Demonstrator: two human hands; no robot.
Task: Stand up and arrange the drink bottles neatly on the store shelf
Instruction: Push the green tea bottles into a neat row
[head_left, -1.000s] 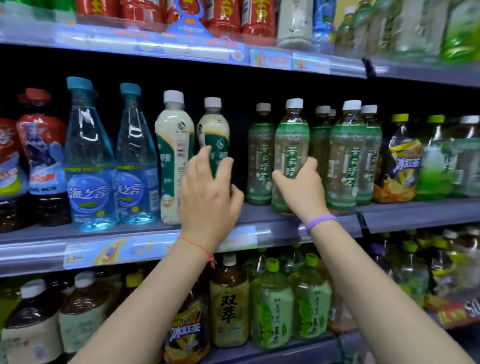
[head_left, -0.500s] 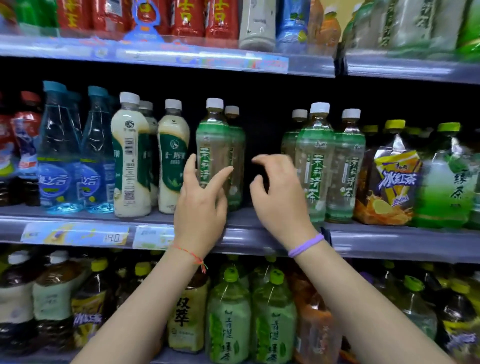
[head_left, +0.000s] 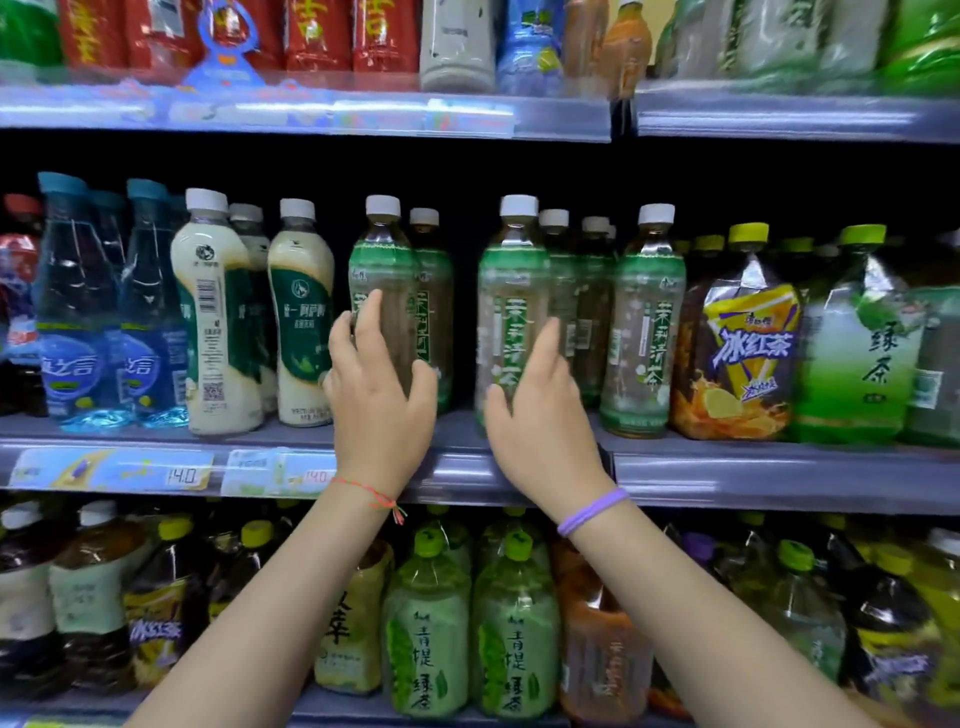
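Note:
On the middle shelf (head_left: 779, 475) stand green-label tea bottles with white caps. My left hand (head_left: 379, 400) grips the front one on the left (head_left: 383, 265), fingers on its left side and thumb on its right. My right hand (head_left: 543, 421) holds another front bottle (head_left: 511, 291), thumb on its left side and fingers wrapped round its right. Both bottles are upright on the shelf, with a narrow dark gap between them. More of the same tea (head_left: 647, 322) stands behind and to the right.
Cream milk-tea bottles (head_left: 218, 322) and blue water bottles (head_left: 78, 312) stand to the left. Yellow iced-tea (head_left: 748, 353) and large green-tea bottles (head_left: 857, 358) stand to the right. The upper shelf (head_left: 311, 111) hangs overhead, and the lower shelf holds several green-capped bottles (head_left: 426, 629).
My right hand, curled in the gap half a second ago, now holds a front tea bottle, and the gap is narrower. My left hand keeps its grip. The view shifted right along the shelf.

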